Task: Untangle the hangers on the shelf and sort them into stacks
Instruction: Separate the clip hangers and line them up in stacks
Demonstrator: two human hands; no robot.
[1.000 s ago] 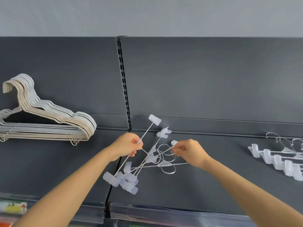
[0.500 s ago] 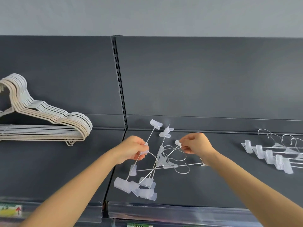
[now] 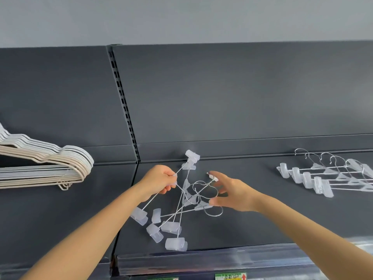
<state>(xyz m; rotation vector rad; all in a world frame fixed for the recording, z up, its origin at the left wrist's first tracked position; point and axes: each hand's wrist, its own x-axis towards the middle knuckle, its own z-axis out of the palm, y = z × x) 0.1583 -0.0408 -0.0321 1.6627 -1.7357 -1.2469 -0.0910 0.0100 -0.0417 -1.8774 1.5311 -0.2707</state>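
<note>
from the head camera, we see our left hand [image 3: 161,179] clenched round the wire bar of one clip hanger, holding the tangle [image 3: 181,201] over the dark shelf [image 3: 262,219], near its middle. our right hand [image 3: 232,194] is released, fingers spread beside the looped hooks, grasping nothing. sorted clip hangers [image 3: 327,176] lie far right, cream hangers [image 3: 50,164] far left. we judge the risk is pulling while hooks are interlocked: a tug could tighten the knot, bend wire, or shake hangers off the near edge.
</note>
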